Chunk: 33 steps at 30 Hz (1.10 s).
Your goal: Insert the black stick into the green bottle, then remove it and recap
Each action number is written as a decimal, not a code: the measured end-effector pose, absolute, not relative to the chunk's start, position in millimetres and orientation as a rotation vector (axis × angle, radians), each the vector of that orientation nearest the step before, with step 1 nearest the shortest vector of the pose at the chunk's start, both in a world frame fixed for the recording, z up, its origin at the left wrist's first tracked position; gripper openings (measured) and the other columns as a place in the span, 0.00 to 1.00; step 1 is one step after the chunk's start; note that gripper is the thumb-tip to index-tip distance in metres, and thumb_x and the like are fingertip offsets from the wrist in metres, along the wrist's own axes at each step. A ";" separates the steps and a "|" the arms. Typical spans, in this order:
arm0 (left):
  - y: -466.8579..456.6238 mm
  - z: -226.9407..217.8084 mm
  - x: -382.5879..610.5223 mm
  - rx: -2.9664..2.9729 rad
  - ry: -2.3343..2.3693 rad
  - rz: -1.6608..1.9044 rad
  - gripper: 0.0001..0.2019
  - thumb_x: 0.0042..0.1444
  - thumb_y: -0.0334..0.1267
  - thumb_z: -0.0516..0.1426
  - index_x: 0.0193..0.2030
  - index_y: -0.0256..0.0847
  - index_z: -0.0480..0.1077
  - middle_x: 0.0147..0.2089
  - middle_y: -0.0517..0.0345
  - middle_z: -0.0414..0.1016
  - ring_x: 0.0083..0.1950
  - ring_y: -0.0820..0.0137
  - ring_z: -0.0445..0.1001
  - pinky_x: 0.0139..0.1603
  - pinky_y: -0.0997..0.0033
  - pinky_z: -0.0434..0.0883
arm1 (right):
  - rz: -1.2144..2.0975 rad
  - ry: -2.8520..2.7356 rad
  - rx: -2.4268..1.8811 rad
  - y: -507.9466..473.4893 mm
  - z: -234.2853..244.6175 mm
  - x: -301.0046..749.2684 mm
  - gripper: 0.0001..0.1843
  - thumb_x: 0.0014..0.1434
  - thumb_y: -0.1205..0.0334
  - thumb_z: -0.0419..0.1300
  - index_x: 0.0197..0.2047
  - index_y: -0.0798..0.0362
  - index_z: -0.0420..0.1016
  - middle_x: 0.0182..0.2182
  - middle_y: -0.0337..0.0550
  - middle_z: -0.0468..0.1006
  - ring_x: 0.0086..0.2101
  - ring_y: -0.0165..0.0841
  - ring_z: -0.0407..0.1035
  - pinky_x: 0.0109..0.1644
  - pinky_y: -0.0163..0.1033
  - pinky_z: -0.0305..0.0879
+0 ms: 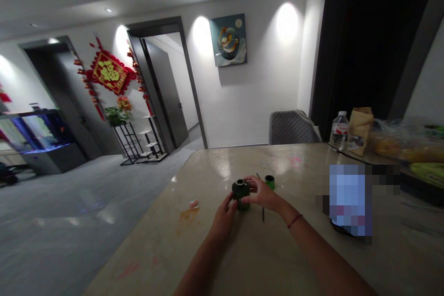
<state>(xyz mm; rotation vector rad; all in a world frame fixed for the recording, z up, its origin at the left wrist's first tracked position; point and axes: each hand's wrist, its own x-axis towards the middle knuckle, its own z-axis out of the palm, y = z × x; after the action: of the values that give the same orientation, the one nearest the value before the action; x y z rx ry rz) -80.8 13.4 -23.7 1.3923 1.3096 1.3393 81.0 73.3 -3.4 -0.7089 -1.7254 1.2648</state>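
A small dark green bottle (240,188) stands upright on the table, its round pale-rimmed mouth uncovered. My left hand (225,212) curves against its left side, fingertips on the glass. From the right, my right hand (262,193) wraps its thumb and fingers around the bottle. Just beyond that hand sits a short green cylinder, perhaps a cap (269,182), with a dark opening at its top. A thin dark stick (263,215) lies partly hidden beneath my right hand.
The pale glossy table (166,249) carries a crumpled scrap (193,204) beside an orange stain at left. On the right are a blurred-out screen (349,199), a water bottle (339,130), a paper bag (360,130) and plastic bags (398,141). A grey chair (293,128) stands behind.
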 end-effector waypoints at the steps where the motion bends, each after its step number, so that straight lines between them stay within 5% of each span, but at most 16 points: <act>1: 13.3 -23.8 -80.3 1.417 1.324 1.330 0.23 0.49 0.43 0.55 0.52 0.35 0.65 0.56 0.49 0.66 0.58 0.62 0.62 0.60 0.63 0.56 | 1.303 -1.707 -0.695 73.7 -5.6 80.8 0.32 0.35 0.65 0.68 0.45 0.55 0.62 0.44 0.50 0.73 0.43 0.36 0.69 0.51 0.44 0.63; 10: 15.8 -37.5 -79.2 1.650 1.495 1.186 0.23 0.50 0.34 0.54 0.55 0.39 0.61 0.55 0.53 0.68 0.56 0.65 0.65 0.57 0.66 0.60 | 1.289 -1.701 -0.737 75.5 -10.9 84.2 0.33 0.34 0.65 0.68 0.47 0.55 0.65 0.49 0.51 0.71 0.51 0.36 0.63 0.57 0.44 0.55; 14: 14.7 -39.2 -78.6 1.772 1.541 1.127 0.25 0.49 0.32 0.53 0.57 0.38 0.58 0.56 0.52 0.67 0.57 0.67 0.64 0.58 0.66 0.59 | 1.250 -1.605 -0.923 86.4 -7.6 95.0 0.23 0.44 0.64 0.62 0.46 0.57 0.67 0.44 0.53 0.75 0.44 0.36 0.70 0.49 0.42 0.63; 18: 13.0 -39.6 -78.0 1.827 1.644 1.063 0.26 0.51 0.34 0.52 0.58 0.36 0.56 0.57 0.49 0.65 0.58 0.65 0.63 0.58 0.64 0.58 | 0.836 -1.704 -1.359 87.3 -10.8 103.9 0.09 0.51 0.66 0.54 0.34 0.59 0.73 0.32 0.50 0.78 0.34 0.34 0.72 0.39 0.36 0.65; 24: 9.3 -35.4 -75.9 1.877 1.709 0.997 0.28 0.50 0.33 0.52 0.59 0.38 0.53 0.57 0.49 0.65 0.57 0.64 0.63 0.57 0.64 0.59 | 0.352 -1.957 -1.699 69.8 -14.5 98.3 0.09 0.49 0.59 0.59 0.32 0.56 0.74 0.33 0.50 0.77 0.35 0.36 0.71 0.36 0.35 0.61; 33: 6.0 -29.3 -74.6 1.879 1.730 0.945 0.28 0.50 0.33 0.50 0.60 0.36 0.53 0.57 0.48 0.64 0.58 0.64 0.62 0.57 0.64 0.57 | 0.367 -1.986 -1.865 60.1 3.2 91.9 0.07 0.46 0.64 0.58 0.29 0.56 0.76 0.34 0.52 0.77 0.36 0.38 0.71 0.34 0.35 0.60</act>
<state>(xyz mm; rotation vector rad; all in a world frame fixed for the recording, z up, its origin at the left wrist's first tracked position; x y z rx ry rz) -74.6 6.0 -29.3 1.8787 1.7303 0.9455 91.9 60.1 3.2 -1.8648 -1.9861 0.3667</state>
